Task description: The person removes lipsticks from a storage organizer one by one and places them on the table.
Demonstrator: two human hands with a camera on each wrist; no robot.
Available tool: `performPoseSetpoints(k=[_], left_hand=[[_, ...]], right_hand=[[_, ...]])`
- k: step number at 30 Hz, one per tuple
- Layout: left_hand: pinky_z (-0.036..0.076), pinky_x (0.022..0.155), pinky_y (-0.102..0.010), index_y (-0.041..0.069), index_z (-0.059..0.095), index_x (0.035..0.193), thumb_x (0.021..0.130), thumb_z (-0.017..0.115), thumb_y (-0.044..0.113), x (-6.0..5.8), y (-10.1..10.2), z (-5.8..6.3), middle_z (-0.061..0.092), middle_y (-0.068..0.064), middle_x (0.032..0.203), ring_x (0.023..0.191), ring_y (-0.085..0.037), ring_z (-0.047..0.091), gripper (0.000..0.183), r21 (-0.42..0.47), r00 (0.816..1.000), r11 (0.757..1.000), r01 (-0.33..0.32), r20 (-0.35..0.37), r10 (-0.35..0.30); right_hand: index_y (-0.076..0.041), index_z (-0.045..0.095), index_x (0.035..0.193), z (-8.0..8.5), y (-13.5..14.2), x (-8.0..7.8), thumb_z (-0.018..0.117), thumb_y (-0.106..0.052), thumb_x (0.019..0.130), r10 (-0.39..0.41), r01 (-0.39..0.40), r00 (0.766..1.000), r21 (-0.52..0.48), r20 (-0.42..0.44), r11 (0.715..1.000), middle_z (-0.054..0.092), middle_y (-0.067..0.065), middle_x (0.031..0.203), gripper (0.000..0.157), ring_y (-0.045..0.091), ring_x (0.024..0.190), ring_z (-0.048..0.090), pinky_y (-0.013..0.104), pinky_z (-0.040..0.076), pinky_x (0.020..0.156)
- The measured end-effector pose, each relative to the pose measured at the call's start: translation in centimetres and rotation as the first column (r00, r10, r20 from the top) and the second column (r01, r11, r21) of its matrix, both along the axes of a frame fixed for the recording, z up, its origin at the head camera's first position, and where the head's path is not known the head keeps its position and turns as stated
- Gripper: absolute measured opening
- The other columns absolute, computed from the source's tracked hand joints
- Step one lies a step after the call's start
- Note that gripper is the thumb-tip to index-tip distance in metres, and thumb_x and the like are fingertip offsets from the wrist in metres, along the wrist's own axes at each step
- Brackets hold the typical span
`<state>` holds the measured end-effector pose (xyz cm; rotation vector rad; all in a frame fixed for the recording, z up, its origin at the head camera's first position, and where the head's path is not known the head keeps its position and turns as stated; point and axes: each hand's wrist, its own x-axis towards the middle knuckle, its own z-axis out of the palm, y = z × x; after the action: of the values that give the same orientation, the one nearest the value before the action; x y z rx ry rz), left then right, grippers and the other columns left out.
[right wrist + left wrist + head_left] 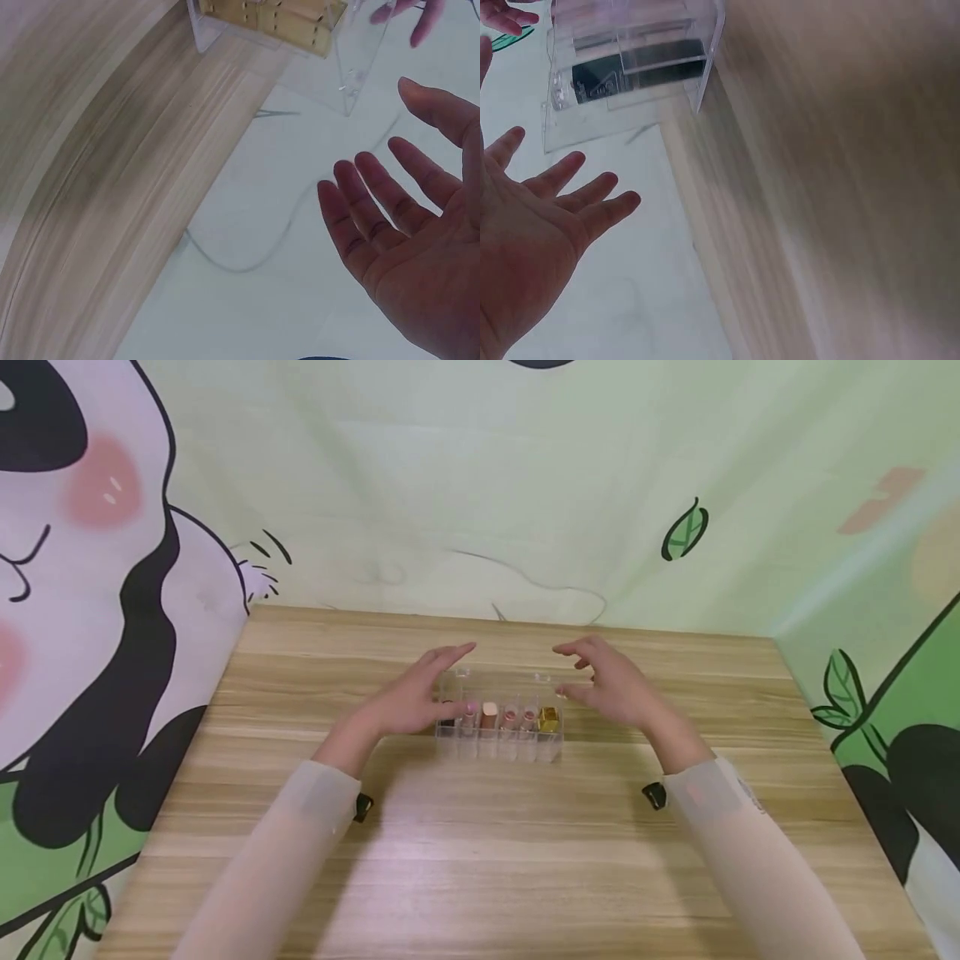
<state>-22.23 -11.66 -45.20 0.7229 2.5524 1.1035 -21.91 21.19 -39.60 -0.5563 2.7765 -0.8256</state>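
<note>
A clear plastic lipstick organizer [498,750] stands on the wooden table between my two hands, holding several lipsticks in a row of slots. A gold lipstick [548,720] fills its right end, and a black one [667,62] the left end. My left hand [408,700] is spread beside the left end, its thumb overlapping the organizer in the head view. On the other side, my right hand [618,687] has its thumb near the right back corner, fingers loosely bent and apart. Both wrist views show the palms facing the organizer with nothing held.
The wooden table [465,877] reaches back to a pale green cloth backdrop [450,485] with printed pandas and leaves. Dark wrist devices [363,807] sit at the light sleeves [262,852]. A thin line curves across the backdrop behind the organizer.
</note>
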Motion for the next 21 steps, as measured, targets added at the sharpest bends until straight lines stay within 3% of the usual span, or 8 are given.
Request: performPoseSetpoints(k=[4,10,16,21], left_hand=[[0.027,0.125,-0.06,0.042,0.012,0.166,0.087,0.08,0.053,0.7,0.2,-0.4,0.019,-0.011,0.173,0.157,-0.035,0.025,0.105,0.021,1.0,1.0,0.001,0.024,-0.002],[0.027,0.125,-0.059,0.044,0.012,0.165,0.08,0.084,0.057,1.7,0.5,-0.9,0.02,-0.008,0.172,0.156,-0.035,0.027,0.112,0.026,0.999,0.999,-0.022,0.047,0.021],[0.036,0.119,-0.062,0.042,0.016,0.165,0.08,0.086,0.052,2.3,0.8,-1.4,0.028,-0.014,0.167,0.149,-0.039,0.04,0.111,-0.026,0.998,0.998,-0.059,0.026,0.059],[0.041,0.115,-0.063,0.049,0.012,0.164,0.08,0.087,0.05,2.8,1.0,-1.6,0.03,-0.014,0.165,0.143,-0.04,0.047,0.113,-0.066,0.994,0.992,-0.104,0.029,0.107]], right_hand=[[-0.011,0.06,0.142,0.0,0.0,0.9,0.077,-0.019,0.095,0.019,-0.019,1.0,-0.019,-0.021,1.0,0.058,0.014,0.138,0.051,0.035,0.115,0.061,0.048,0.053,0.09],[-0.009,0.066,0.133,-0.8,-0.1,1.9,0.078,-0.018,0.093,0.05,-0.052,0.998,-0.024,-0.045,0.998,0.064,0.01,0.13,0.042,0.029,0.099,0.06,0.038,0.05,0.077],[-0.01,0.069,0.131,-2.0,-0.5,2.4,0.079,-0.021,0.092,0.077,-0.074,0.996,0.05,-0.045,0.996,0.066,0.005,0.13,0.042,0.023,0.093,0.059,0.035,0.05,0.074],[-0.008,0.07,0.13,-2.6,-1.1,2.6,0.081,-0.021,0.091,0.106,-0.1,0.993,0.093,-0.057,0.991,0.067,0.006,0.131,0.043,0.022,0.092,0.061,0.038,0.053,0.078]])
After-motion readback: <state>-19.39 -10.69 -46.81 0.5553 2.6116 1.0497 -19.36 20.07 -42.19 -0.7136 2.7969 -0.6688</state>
